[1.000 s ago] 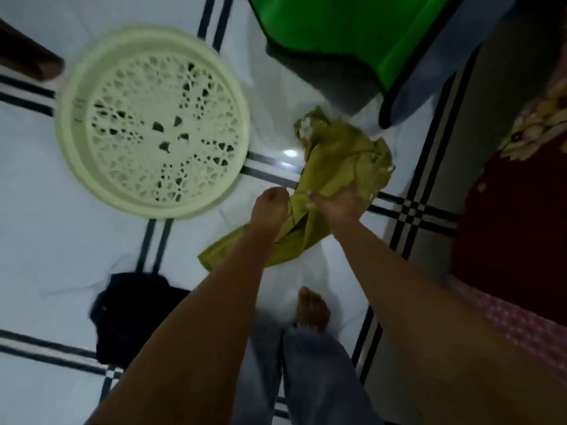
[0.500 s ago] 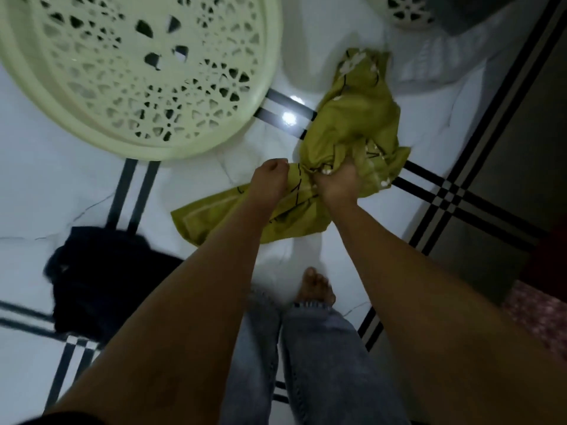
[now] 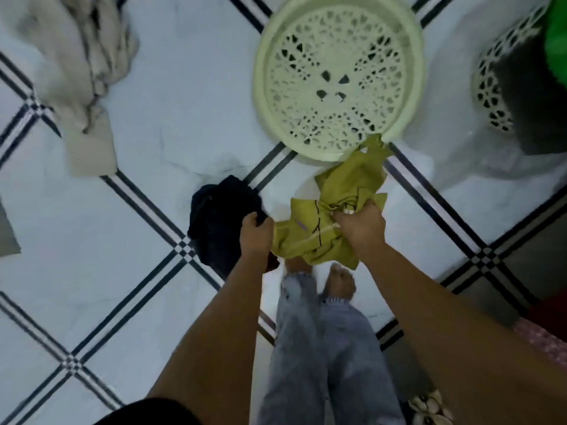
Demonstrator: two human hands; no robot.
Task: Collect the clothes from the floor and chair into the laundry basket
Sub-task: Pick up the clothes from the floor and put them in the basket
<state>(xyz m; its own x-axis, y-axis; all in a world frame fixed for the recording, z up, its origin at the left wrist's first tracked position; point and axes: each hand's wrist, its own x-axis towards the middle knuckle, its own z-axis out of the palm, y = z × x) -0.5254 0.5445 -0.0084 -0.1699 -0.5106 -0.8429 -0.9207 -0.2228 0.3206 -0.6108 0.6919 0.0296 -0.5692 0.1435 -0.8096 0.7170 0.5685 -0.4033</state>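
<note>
No text, label, brand or number can be read anywhere here. The basket (image 3: 339, 76) bears only a pierced pattern, the yellow-green cloth (image 3: 334, 216) only dark seam lines and a small purple patch too blurred to read, and the floor (image 3: 171, 124) only striped tile borders.

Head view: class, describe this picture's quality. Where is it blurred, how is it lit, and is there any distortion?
Head view: dim, cool, even light with no hard shadows; motion blur smears the beige cloth at top left and the jeans; the cream basket, olive garment and both hands, left hand and right hand, read fairly sharp; the wide lens bows the floor's dark tile lines toward the edges.
</note>
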